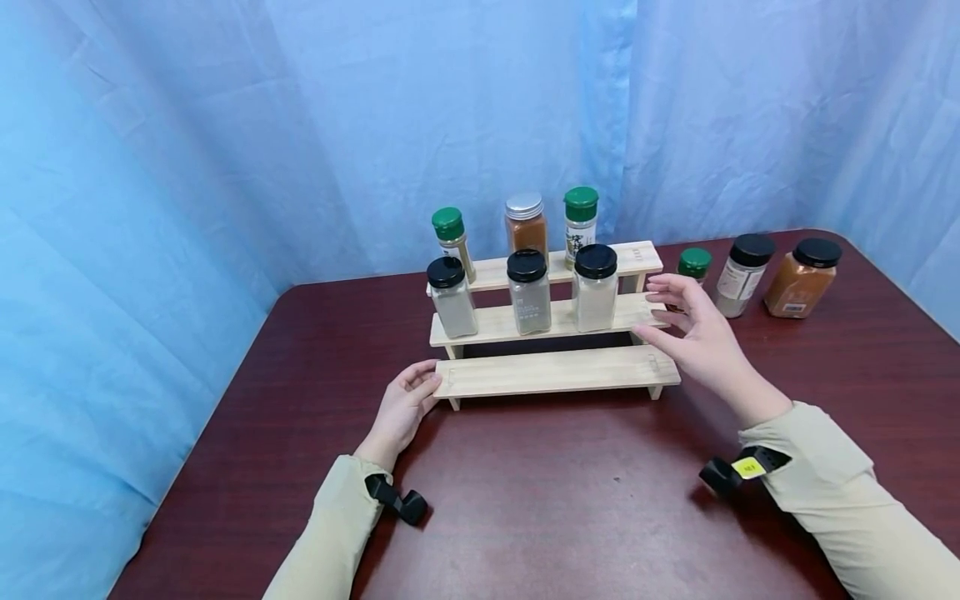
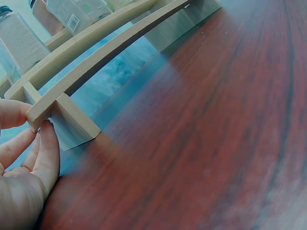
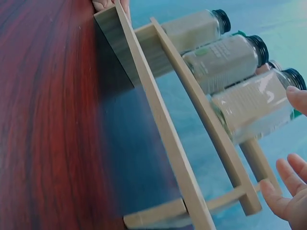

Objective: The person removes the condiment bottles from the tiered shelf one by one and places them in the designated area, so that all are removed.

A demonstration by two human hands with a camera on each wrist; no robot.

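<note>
A three-tier wooden spice rack point(image 1: 555, 372) stands on the table. My left hand point(image 1: 397, 412) pinches the left end of its lowest shelf, fingertips at the corner point(image 2: 41, 112) in the left wrist view. My right hand point(image 1: 708, 346) is held with fingers spread beside the right end of the middle shelf, holding nothing. Three black-lidded glass jars with pale contents, left point(image 1: 455, 310), middle point(image 1: 531, 307) and right point(image 1: 597, 302), stand on the middle shelf. Behind them on the top shelf are a green-capped bottle point(image 1: 448, 225), a silver-lidded jar point(image 1: 525, 223) and another green-capped bottle point(image 1: 581, 212).
Right of the rack, on the dark red table point(image 1: 540, 500), stand a green-capped bottle point(image 1: 694, 262) partly behind my right hand, a black-lidded jar with a white label point(image 1: 738, 282) and a black-lidded jar of orange-brown powder point(image 1: 799, 285). Blue curtains point(image 1: 420, 108) hang behind.
</note>
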